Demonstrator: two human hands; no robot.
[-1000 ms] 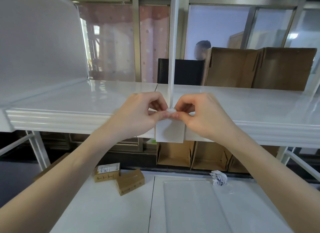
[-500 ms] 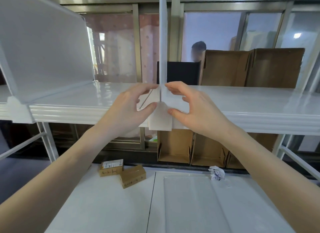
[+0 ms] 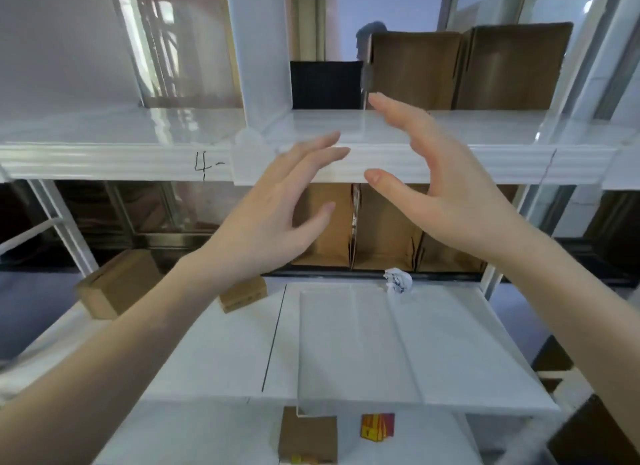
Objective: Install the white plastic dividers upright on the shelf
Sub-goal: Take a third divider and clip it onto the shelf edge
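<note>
A white plastic divider (image 3: 263,49) stands upright on the upper white shelf (image 3: 450,160), its front clip (image 3: 247,163) hooked over the shelf's lip. Another white divider (image 3: 62,45) stands upright at the far left. My left hand (image 3: 277,215) hovers just right of the clip, fingers spread, holding nothing. My right hand (image 3: 433,187) is open too, in front of the shelf edge, apart from the divider. Flat white divider sheets (image 3: 381,343) lie stacked on the lower shelf below my hands.
Brown cardboard bins (image 3: 467,66) stand at the back right of the upper shelf, more cardboard bins (image 3: 381,232) beneath it. Small cardboard boxes (image 3: 114,284) and a crumpled paper ball (image 3: 398,280) sit on the lower shelf. "4-" is handwritten on the shelf lip (image 3: 206,165).
Both hands have let go of the divider's front clip and pulled back, fingers spread. The view has shifted right and down, so the divider now sits left of my hands.
</note>
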